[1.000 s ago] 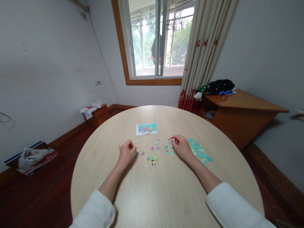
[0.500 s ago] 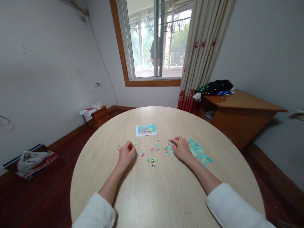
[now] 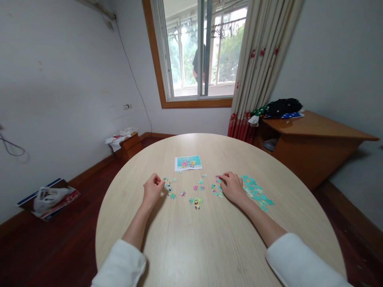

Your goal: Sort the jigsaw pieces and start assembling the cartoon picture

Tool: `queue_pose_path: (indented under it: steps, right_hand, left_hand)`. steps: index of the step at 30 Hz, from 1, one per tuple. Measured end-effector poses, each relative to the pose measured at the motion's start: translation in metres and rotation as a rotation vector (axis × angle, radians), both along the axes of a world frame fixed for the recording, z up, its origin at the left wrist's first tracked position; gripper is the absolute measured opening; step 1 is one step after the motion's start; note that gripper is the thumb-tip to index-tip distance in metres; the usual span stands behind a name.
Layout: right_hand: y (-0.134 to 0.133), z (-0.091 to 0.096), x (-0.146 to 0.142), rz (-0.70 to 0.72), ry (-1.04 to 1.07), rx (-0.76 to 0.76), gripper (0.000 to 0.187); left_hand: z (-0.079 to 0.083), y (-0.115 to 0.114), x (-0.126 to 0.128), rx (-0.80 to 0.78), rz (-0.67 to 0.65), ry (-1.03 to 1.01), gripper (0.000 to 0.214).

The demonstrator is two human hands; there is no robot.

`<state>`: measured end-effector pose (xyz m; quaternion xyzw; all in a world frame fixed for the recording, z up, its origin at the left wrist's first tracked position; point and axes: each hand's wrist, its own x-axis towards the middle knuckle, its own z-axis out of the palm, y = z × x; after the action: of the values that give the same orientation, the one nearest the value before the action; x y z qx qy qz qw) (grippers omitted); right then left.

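My left hand (image 3: 153, 189) is above the table, its fingers curled together; whatever lies between or under them is hidden. Just right of it lies a small group of jigsaw puzzle pieces (image 3: 171, 195). My right hand (image 3: 232, 186) rests on the table with its thumb and index finger at a pink puzzle piece (image 3: 218, 177). Teal and yellow pieces (image 3: 214, 189) lie beside and partly under that hand. Between the hands sits a joined yellow cartoon section (image 3: 196, 201), with loose pink pieces (image 3: 196, 187) above it.
A printed reference picture (image 3: 189, 162) lies beyond the pieces on the round wooden table (image 3: 215, 247). Many teal pieces (image 3: 257, 192) spread right of my right hand. A wooden desk (image 3: 326, 131) with cloths stands at the right, a small cabinet (image 3: 131, 144) at the left.
My left hand has moved left, uncovering the group of pieces beside it and covering the spot where a single piece lay. My right hand stays at the pink piece. The view has shifted slightly.
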<state>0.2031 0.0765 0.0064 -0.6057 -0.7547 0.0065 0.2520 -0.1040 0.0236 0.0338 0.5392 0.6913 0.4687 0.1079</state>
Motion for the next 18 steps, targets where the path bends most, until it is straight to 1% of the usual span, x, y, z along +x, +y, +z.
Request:
queue_pose_path:
  steps: [3,10,13,18]
  right_hand:
    - [0.000,-0.001,0.000,-0.001,-0.010,0.006,0.028]
    - [-0.001,0.001,-0.001,-0.001,-0.018,-0.017,0.028]
    - [0.000,0.000,0.000,0.000,-0.014,-0.009,0.028]
    - [0.001,-0.002,0.000,0.000,-0.018,-0.001,0.029]
  left_hand:
    - [-0.002,0.002,-0.008,-0.050,0.043,-0.009,0.012]
    - [-0.006,0.005,-0.016,-0.112,0.071,0.035,0.011]
    - [-0.007,0.007,-0.020,-0.139,0.108,0.084,0.016]
    - [-0.011,0.009,-0.029,-0.192,0.122,0.166,0.026]
